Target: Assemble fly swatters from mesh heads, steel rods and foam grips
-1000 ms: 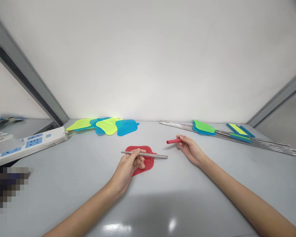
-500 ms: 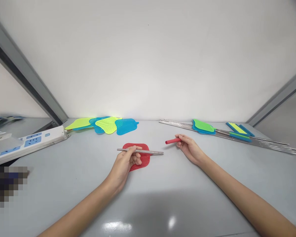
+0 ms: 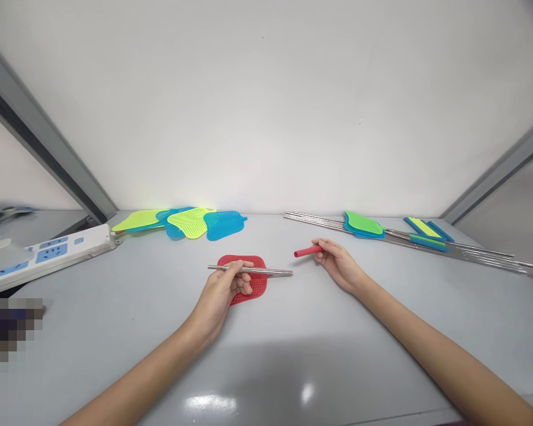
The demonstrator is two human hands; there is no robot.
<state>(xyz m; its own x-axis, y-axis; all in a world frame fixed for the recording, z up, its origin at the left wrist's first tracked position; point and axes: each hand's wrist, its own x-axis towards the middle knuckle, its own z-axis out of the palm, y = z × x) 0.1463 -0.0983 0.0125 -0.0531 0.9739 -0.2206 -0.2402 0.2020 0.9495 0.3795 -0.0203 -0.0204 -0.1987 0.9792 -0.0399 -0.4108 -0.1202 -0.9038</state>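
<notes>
My left hand (image 3: 224, 293) is closed around a short steel rod (image 3: 266, 271) that lies level, pointing right, just above a red mesh swatter head (image 3: 249, 277) on the grey table (image 3: 293, 355). Whether the red head is also in that grip I cannot tell. My right hand (image 3: 340, 264) pinches one end of a small red tube (image 3: 305, 252), whose free end points left toward the rod's tip. A short gap separates tube and rod.
A pile of yellow-green and blue swatter heads (image 3: 190, 222) lies at the back left. Long steel rods (image 3: 453, 251) with a green-and-blue swatter head (image 3: 362, 225) and coloured handles (image 3: 424, 232) lie at the back right. A white power strip (image 3: 48, 254) sits at the left edge.
The rod and red head have shifted slightly left with my left hand. My right hand and the red tube have barely moved; the view tilted a little.
</notes>
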